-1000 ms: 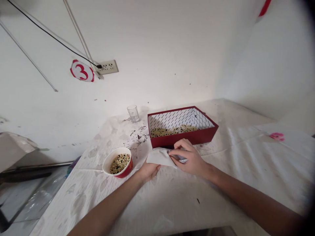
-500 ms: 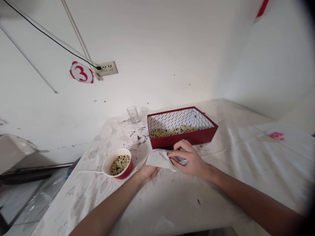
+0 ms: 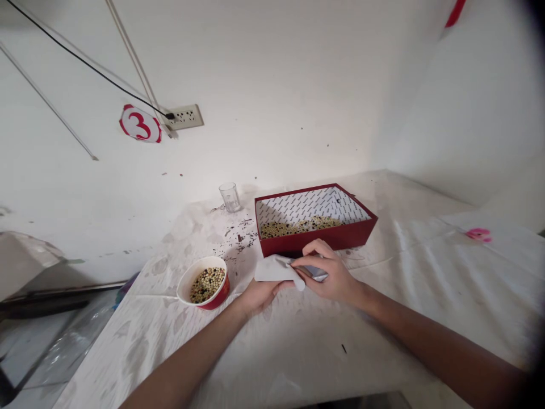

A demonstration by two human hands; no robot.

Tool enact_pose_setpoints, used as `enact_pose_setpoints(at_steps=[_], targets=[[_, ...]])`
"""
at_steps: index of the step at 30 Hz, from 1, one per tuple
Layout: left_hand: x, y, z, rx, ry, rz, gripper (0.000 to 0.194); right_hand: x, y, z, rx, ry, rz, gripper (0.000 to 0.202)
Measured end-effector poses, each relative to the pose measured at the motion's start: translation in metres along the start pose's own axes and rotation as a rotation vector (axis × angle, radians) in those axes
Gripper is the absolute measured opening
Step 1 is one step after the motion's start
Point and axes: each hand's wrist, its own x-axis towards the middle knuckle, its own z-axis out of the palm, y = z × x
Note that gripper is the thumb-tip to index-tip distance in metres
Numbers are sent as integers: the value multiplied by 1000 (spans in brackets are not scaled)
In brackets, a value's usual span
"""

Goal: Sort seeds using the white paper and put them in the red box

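A thin white sheet (image 3: 275, 269), like tissue or cloth, lies over my left hand (image 3: 260, 296), which supports it from below with fingers partly hidden. My right hand (image 3: 330, 272) pinches the sheet's right part between thumb and fingers. Under my right fingers shows a flat, shiny grey object (image 3: 314, 271), too covered to name. Just behind both hands stands a dark red box (image 3: 315, 243) holding mixed pale and black beads or beans (image 3: 281, 229). Left of my left hand is a red and white bowl (image 3: 221, 295) with similar pieces (image 3: 208, 284).
A clear glass (image 3: 230, 199) stands near the wall. Dark bits (image 3: 240, 237) are scattered between glass, bowl and box. A small dark stick (image 3: 344, 349) lies on the tablecloth (image 3: 298, 352) near the front. A power socket (image 3: 187, 117) is on the wall.
The white sheet has shifted and folded back at its right side, so more of the shiny grey object shows. My left fingers have moved a little up and right beneath it.
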Motion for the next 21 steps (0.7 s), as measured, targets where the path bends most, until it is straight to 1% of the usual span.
enact_pose_setpoints(at_steps=[4,8,11,15,21], targets=[[1,-2,-2,39,5,14,50,1,0,0,-24,12,-11,23],[1,-6,-4,52,24,20,56,2,-2,0,-41,27,-21,21],[1,-6,-3,56,46,9,59,2,-1,0,-48,14,-20,21],[1,-6,-3,35,95,-8,61,1,-1,1,-55,11,-11,19],[0,-7,-4,-13,115,-9,63,1,-2,2,-72,12,-15,15]])
